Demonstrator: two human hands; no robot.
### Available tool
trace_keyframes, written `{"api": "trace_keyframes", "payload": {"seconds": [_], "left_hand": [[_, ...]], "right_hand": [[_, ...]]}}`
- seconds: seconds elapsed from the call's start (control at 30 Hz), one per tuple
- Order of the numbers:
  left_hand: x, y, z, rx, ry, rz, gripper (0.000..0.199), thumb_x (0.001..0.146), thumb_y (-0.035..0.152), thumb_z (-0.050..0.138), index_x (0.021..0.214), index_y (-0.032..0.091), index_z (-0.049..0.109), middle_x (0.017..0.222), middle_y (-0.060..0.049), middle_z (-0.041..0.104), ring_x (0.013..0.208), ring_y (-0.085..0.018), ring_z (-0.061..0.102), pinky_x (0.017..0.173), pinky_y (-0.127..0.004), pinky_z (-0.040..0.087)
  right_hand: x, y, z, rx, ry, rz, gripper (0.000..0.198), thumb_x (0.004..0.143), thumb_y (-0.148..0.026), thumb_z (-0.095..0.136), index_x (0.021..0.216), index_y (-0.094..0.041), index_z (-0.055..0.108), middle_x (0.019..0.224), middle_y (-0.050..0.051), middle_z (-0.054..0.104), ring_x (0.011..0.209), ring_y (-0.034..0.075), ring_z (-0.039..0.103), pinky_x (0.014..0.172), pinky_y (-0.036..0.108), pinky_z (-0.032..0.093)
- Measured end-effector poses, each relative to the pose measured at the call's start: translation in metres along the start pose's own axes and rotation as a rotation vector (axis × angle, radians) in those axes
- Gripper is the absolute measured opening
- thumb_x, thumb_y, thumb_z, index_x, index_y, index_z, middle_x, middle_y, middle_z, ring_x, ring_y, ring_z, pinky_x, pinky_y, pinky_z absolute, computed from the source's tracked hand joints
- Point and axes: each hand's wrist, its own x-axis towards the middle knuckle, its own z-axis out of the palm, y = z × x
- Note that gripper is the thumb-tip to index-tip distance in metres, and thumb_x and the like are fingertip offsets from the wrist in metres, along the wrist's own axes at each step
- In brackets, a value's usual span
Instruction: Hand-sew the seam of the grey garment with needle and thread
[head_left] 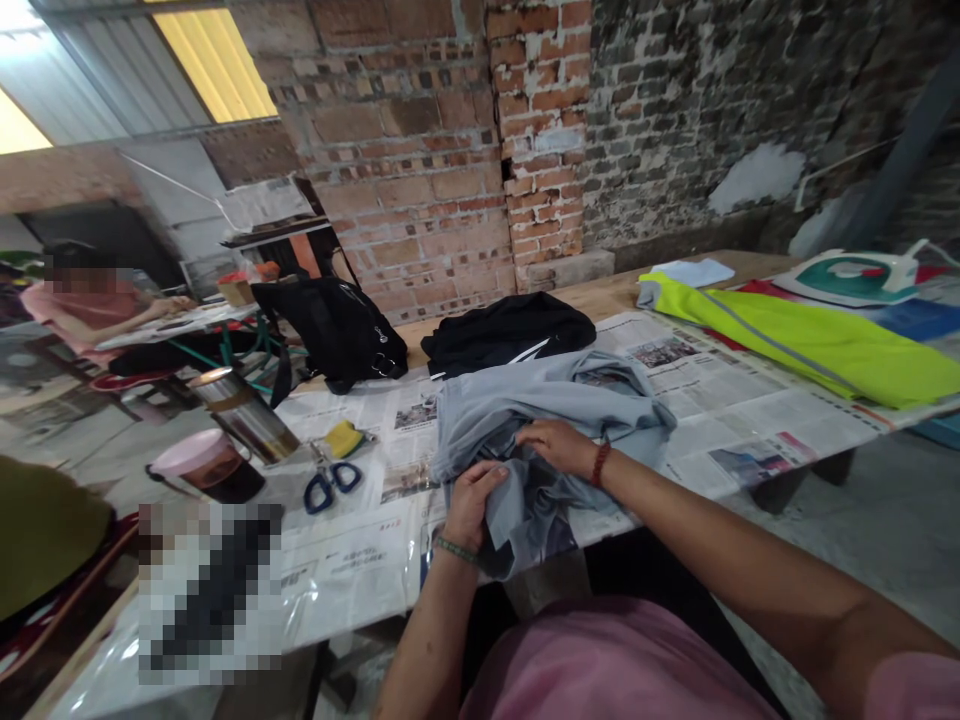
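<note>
A crumpled grey garment [517,395] lies at the near edge of the newspaper-covered table, partly hanging over it. My left hand [474,508], with a green bracelet at the wrist, is closed on a fold at the garment's near left side. Just to the right and a little farther in, my right hand [559,447], wearing a reddish beaded bracelet, grips the same cloth with curled fingers. Its fingertips are partly hidden in the folds. Directly behind the grey garment sits a folded black garment [510,330] with white stripes.
Left on the table [360,550] are blue-handled scissors [330,485], a yellow sponge-like item [344,439], a lidded cup [217,468], a steel flask [244,412] and a black bag [330,335]. A neon-yellow garment [810,340] and an iron [855,275] lie right. Another person [90,305] sits far left.
</note>
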Motion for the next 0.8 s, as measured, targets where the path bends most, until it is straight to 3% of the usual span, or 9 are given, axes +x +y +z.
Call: {"api": "trace_keyframes", "payload": {"seconds": [0.2, 0.8], "left_hand": [[0.001, -0.001, 0.000, 0.008, -0.007, 0.014, 0.022, 0.049, 0.025, 0.076, 0.065, 0.014, 0.065, 0.053, 0.003, 0.061, 0.045, -0.009, 0.052, 0.046, -0.019, 0.040], [0.003, -0.005, -0.002, -0.005, -0.051, 0.021, 0.020, 0.052, 0.025, 0.076, 0.065, 0.014, 0.066, 0.054, 0.002, 0.062, 0.046, -0.009, 0.052, 0.048, -0.020, 0.039]], "right_hand": [[-0.008, 0.005, 0.010, -0.170, -0.119, -0.110, 0.030, 0.074, -0.004, 0.045, 0.087, -0.020, 0.067, 0.082, 0.004, 0.063, 0.079, 0.016, 0.056, 0.074, 0.026, 0.042], [-0.013, -0.002, 0.011, 0.002, -0.130, -0.077, 0.027, 0.073, -0.004, 0.044, 0.084, -0.017, 0.065, 0.076, 0.002, 0.060, 0.073, 0.012, 0.054, 0.068, 0.022, 0.042]]}}
